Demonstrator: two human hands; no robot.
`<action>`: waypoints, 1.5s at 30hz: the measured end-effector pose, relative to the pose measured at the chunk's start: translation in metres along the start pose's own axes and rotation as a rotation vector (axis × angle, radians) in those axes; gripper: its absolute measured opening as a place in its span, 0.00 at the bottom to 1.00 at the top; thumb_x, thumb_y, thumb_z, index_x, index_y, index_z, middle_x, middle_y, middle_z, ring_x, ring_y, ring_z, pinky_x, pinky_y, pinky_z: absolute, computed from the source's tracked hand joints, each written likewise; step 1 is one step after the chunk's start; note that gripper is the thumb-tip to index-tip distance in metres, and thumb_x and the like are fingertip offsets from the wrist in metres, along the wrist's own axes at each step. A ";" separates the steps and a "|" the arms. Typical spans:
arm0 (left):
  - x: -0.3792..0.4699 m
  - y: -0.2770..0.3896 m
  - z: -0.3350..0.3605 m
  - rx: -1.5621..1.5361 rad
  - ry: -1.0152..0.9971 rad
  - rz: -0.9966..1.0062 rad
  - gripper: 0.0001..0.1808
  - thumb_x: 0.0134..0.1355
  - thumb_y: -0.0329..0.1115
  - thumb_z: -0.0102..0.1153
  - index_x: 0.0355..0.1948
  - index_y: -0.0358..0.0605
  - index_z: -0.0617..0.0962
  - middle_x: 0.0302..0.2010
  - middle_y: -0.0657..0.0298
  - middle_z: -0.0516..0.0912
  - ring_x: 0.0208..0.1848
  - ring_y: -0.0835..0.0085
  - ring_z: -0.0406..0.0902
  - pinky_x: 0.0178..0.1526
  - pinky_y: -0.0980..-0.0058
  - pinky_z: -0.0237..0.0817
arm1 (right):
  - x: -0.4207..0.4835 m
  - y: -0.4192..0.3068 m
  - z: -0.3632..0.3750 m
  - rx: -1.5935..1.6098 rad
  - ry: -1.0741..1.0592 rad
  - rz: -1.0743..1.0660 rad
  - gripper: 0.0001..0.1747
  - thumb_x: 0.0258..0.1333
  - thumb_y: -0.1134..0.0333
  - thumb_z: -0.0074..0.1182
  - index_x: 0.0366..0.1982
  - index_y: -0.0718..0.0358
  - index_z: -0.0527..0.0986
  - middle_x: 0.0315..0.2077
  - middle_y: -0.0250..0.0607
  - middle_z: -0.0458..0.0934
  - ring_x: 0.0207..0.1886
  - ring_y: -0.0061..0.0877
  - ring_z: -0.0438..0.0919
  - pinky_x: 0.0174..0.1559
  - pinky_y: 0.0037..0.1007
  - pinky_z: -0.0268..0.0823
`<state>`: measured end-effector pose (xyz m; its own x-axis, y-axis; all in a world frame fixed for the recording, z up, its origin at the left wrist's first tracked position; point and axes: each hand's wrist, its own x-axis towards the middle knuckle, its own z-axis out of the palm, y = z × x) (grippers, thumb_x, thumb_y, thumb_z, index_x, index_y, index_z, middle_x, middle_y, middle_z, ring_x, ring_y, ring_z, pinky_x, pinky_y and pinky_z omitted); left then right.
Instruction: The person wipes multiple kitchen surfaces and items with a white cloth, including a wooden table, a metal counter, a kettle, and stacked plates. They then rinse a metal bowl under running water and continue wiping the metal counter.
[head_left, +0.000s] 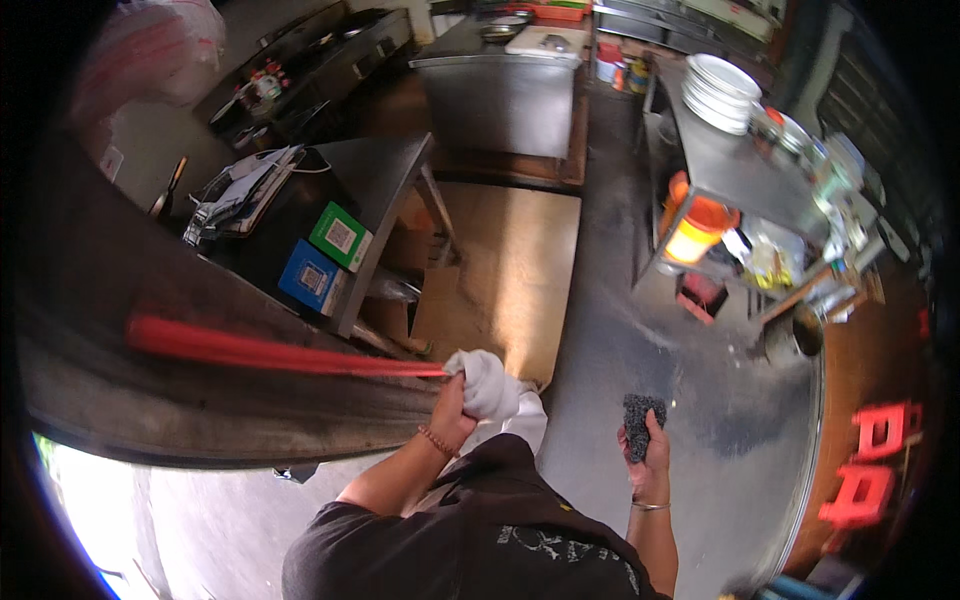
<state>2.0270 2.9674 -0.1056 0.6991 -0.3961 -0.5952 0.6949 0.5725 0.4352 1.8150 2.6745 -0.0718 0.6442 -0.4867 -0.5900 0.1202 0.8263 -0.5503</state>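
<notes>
My left hand is closed around a bunched white cloth. From the same grip a long red strip or rod runs out to the left; motion blur hides what it is exactly. A beaded bracelet circles that wrist. On the right, my right hand holds a dark grey scouring pad upright above the floor, thumb on one side and fingers on the other. A thin metal bangle is on this wrist.
Ahead on the left, a dark table carries papers and two stands with printed codes. Cardboard covers part of the grey floor. A metal table at right bears stacked white plates; an orange bucket sits below.
</notes>
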 end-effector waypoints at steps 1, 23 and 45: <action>0.031 0.015 0.012 -0.064 0.006 0.047 0.16 0.73 0.42 0.45 0.53 0.47 0.77 0.48 0.61 0.83 0.50 0.64 0.81 0.55 0.56 0.75 | 0.028 -0.006 0.020 0.016 -0.016 0.040 0.11 0.66 0.63 0.55 0.46 0.60 0.74 0.36 0.36 0.81 0.32 0.26 0.80 0.34 0.32 0.78; 0.444 0.347 0.155 0.557 1.484 0.601 0.43 0.65 0.54 0.51 0.73 0.39 0.57 0.73 0.41 0.55 0.73 0.45 0.57 0.69 0.49 0.58 | 0.496 -0.266 0.251 -0.075 -0.030 0.169 0.15 0.60 0.69 0.56 0.48 0.65 0.73 0.43 0.43 0.81 0.44 0.33 0.82 0.44 0.41 0.80; 0.940 0.470 0.735 0.560 0.424 1.395 0.30 0.65 0.23 0.52 0.68 0.40 0.64 0.68 0.53 0.65 0.68 0.63 0.62 0.69 0.65 0.55 | 1.068 -0.543 0.690 0.129 -0.139 -0.125 0.09 0.63 0.68 0.57 0.44 0.60 0.78 0.39 0.41 0.84 0.39 0.31 0.83 0.40 0.35 0.79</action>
<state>3.1346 2.3366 0.0364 0.7908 0.4799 0.3800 -0.3988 -0.0670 0.9146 2.9589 1.9019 0.0043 0.7150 -0.5512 -0.4301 0.2952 0.7957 -0.5290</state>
